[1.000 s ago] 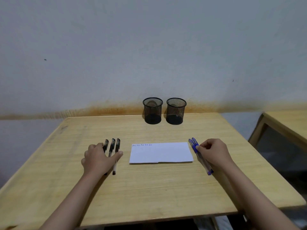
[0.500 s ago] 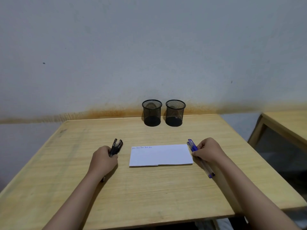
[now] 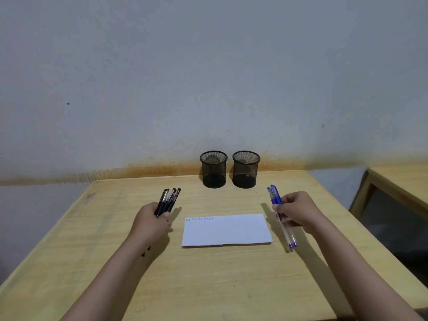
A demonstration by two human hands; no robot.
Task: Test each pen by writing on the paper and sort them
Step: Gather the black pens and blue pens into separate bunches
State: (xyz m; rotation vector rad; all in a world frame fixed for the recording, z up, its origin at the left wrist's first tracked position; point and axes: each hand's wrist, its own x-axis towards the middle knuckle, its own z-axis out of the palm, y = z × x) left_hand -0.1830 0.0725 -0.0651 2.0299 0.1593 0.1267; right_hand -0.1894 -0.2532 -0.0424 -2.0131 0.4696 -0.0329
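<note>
My left hand (image 3: 151, 222) grips a bunch of three black pens (image 3: 168, 200), lifted off the table with their capped ends pointing up and away. My right hand (image 3: 298, 210) holds a bunch of blue pens (image 3: 275, 196), caps up and clear barrels slanting down toward the table. Between the hands lies a white paper (image 3: 227, 230) with small written words along its top left edge. Two black mesh pen cups, the left cup (image 3: 213, 169) and the right cup (image 3: 245, 169), stand side by side at the back; both look empty.
The wooden table (image 3: 208, 281) runs up to a grey wall with a rusty stain along its base. A second wooden table (image 3: 403, 179) stands at the right, with a gap between the two.
Both hands have gathered their pens from the table and lifted them: the black ones on the left, the blue ones on the right. The paper and the cups have stayed put.
</note>
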